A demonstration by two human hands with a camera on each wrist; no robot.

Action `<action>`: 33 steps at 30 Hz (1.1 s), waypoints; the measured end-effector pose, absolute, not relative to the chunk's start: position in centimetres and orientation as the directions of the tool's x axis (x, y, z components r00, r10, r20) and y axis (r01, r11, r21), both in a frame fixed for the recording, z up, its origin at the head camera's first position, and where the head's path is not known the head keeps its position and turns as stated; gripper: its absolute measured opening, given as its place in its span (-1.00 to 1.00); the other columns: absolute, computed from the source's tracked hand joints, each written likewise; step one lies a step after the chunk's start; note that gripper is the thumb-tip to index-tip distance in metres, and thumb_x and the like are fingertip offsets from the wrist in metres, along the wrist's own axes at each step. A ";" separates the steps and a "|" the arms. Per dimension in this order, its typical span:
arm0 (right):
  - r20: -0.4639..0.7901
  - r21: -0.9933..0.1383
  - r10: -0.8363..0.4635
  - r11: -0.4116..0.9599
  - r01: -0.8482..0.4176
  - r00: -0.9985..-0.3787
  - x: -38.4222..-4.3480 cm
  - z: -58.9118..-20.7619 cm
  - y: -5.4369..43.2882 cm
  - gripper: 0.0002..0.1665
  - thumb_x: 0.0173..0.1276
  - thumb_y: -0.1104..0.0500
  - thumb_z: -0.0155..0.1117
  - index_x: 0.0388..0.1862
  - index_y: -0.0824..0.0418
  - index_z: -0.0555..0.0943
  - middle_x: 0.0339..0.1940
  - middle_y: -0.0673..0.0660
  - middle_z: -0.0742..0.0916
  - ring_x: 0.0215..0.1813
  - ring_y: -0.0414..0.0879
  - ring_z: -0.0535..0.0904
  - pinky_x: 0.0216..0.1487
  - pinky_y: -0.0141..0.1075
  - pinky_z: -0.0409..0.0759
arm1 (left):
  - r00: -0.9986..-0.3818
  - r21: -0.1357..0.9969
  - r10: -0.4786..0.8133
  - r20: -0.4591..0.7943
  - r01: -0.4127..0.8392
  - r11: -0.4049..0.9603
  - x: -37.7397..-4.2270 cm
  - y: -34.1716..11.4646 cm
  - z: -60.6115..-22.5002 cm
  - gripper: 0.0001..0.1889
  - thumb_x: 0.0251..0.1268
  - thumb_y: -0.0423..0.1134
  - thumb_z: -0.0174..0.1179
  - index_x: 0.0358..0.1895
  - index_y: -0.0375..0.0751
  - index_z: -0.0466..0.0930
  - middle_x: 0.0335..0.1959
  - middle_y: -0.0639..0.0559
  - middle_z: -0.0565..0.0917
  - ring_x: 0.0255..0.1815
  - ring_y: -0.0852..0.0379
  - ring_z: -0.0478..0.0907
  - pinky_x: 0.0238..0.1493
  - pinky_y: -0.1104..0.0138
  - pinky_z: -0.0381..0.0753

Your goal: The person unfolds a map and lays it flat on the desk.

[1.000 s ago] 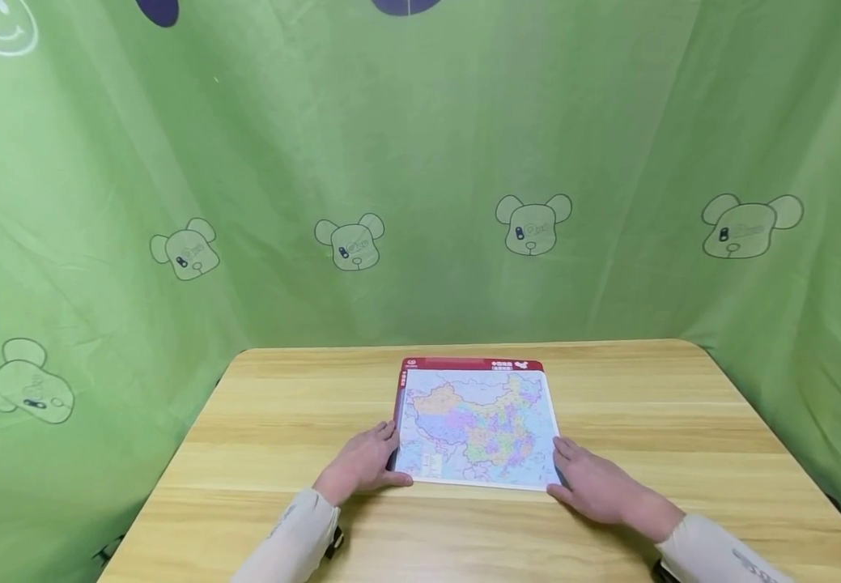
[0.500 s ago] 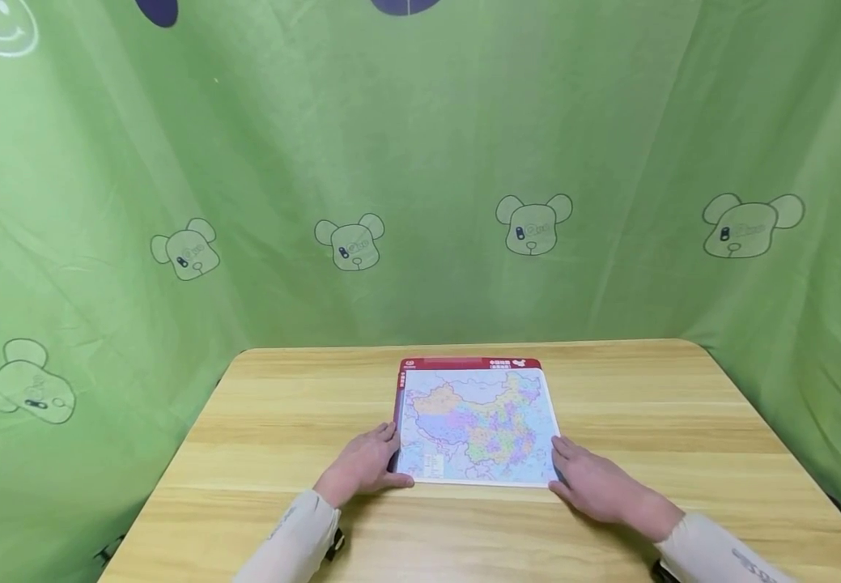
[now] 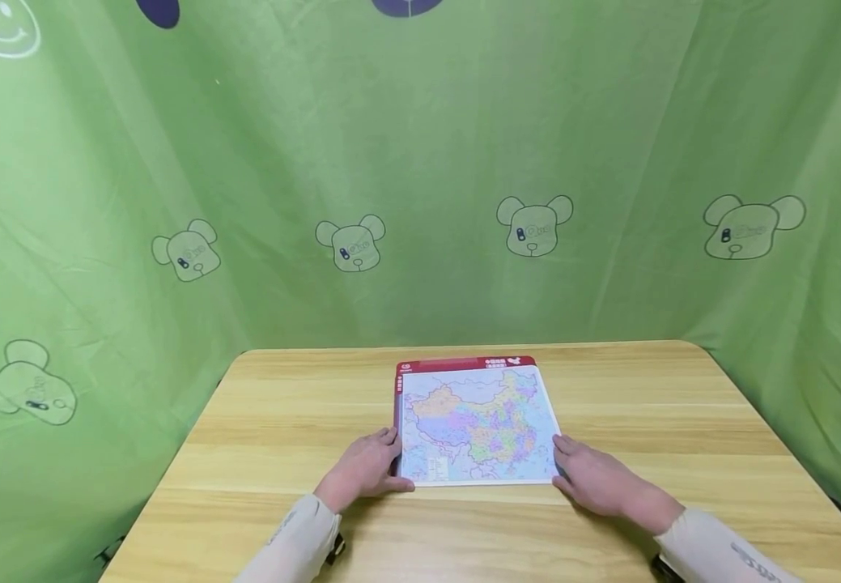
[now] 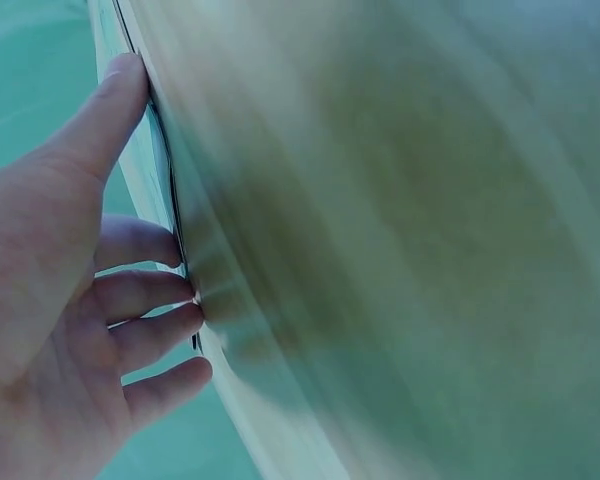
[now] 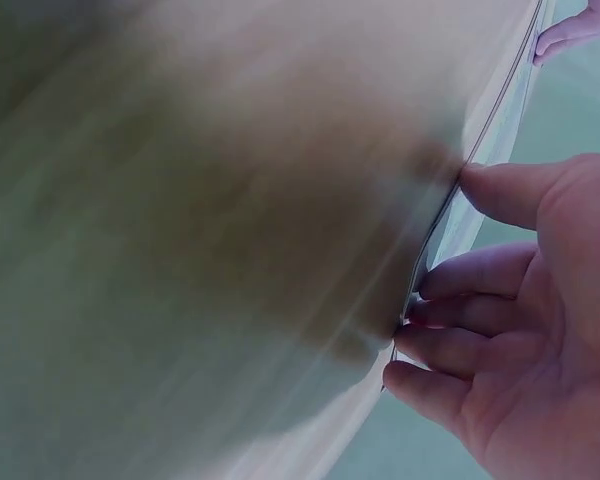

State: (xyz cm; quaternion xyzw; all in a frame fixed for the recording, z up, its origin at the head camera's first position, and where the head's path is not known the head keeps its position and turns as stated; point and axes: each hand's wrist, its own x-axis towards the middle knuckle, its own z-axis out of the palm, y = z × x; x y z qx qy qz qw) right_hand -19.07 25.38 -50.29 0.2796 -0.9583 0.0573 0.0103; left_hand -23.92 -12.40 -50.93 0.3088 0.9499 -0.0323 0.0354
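In the head view, a thin rectangular map board (image 3: 480,427) lies on the wooden table (image 3: 456,538), map side up, with a red band along its top and left edges. My left hand (image 3: 365,468) is at its lower left corner, thumb along the near edge and fingers against the left side. Opposite, my right hand (image 3: 598,479) touches the right side near the lower right corner. Both wrist views show the board edge-on as a thin dark line, with the spread fingers of the left hand (image 4: 55,270) and the right hand (image 5: 570,330) meeting it at their tips.
A green curtain (image 3: 435,300) printed with bear heads hangs behind and beside the table. Pale sleeves (image 3: 292,538) cover both forearms, and a dark strap (image 3: 335,546) shows at the left wrist.
The map board has turned slightly counterclockwise between the hands: its top edge has shifted left and its near edge lies more level. Both hands stay almost where they were.
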 end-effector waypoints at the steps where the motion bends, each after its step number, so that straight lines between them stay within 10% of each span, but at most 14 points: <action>1: 0.055 -0.099 -0.541 0.833 -0.544 -0.839 -19.1 -50.3 25.4 -0.41 0.31 0.12 0.23 0.07 0.62 0.45 0.16 0.56 0.46 0.19 0.39 0.40 0.16 0.14 0.39 | -0.807 -0.043 0.584 -0.086 0.589 0.807 -23.9 -12.4 -50.9 -0.06 0.09 0.42 0.05 0.33 -0.32 0.31 0.34 -0.22 0.33 0.35 -0.11 0.27 0.28 0.12 0.32; 33: 0.021 -0.100 -0.541 0.836 -0.540 -0.841 -20.1 -49.7 25.2 -0.45 0.32 0.20 0.16 0.09 0.66 0.41 0.18 0.59 0.42 0.20 0.42 0.37 0.19 0.15 0.35 | -0.802 -0.099 0.595 -0.060 0.597 0.796 -22.8 -12.0 -50.7 -0.07 0.03 0.46 0.03 0.27 -0.28 0.41 0.27 -0.21 0.42 0.28 -0.09 0.36 0.22 0.12 0.39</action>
